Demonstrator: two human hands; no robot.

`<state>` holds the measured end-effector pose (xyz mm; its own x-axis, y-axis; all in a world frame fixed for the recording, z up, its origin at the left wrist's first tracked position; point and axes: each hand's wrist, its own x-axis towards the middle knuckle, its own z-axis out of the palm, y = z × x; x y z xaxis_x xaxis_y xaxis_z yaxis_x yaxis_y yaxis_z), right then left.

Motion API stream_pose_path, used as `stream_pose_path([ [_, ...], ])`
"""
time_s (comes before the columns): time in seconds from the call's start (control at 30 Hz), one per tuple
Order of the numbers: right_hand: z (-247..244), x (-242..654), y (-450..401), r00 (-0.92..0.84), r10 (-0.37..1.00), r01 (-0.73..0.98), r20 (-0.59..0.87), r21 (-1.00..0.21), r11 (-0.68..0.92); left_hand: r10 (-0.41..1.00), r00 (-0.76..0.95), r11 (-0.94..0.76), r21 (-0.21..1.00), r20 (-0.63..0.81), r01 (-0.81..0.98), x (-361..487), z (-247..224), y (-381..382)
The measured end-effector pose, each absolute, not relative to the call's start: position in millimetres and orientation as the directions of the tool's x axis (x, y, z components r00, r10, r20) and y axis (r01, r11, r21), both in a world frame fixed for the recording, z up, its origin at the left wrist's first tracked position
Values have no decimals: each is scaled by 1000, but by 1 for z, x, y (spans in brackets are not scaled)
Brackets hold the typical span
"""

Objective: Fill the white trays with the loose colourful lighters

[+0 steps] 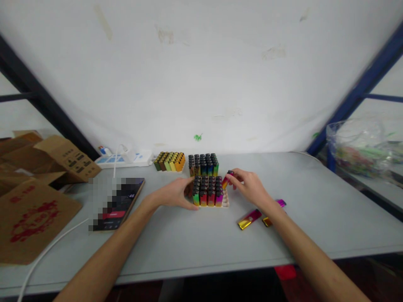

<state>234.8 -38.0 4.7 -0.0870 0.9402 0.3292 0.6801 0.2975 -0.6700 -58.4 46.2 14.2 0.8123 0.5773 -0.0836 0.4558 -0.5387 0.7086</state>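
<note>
A slim lighter [227, 180] is pinched near its dark cap by the right hand [245, 186]; the left hand [171, 193] is held open against the packed lighters [206, 192] on the pale tray [226, 202]. Light, stiff and glossy, it is best gripped by its flat sides

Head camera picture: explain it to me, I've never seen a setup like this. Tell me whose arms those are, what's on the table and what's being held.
This picture comes from a camera worn on a person's head, looking down at their own bare arms; no machine is involved. The right hand pinches a lighter at the edge of a tray packed with upright lighters. The left hand rests against the far side of that group, holding nothing. On the grey table stand a block of lighters and a smaller block, and loose lighters lie by the right arm. Farther left are a phone, partly blurred out, a power strip and cardboard.
</note>
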Motion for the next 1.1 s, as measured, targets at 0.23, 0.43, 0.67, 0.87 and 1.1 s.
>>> stream_pose_path([
  [0.23,9,245,-37,-284,879,723,384,-517,459,589,803,-532,705,-90,469,-58,14,45],
  [0.43,-3,245,-36,-359,892,699,274,-554,452,592,803,-545,697,-74,466,-58,13,45],
  [0.67,7,258,-40,-339,905,696,255,-579,424,593,804,-581,662,-56,474,-58,14,45],
  [0.87,38,323,-73,-84,933,789,351,-548,278,589,806,-586,660,-52,471,-58,13,46],
  [1.1,-3,328,-153,-104,962,934,252,-308,181,587,806,-552,692,-74,466,-56,13,45],
])
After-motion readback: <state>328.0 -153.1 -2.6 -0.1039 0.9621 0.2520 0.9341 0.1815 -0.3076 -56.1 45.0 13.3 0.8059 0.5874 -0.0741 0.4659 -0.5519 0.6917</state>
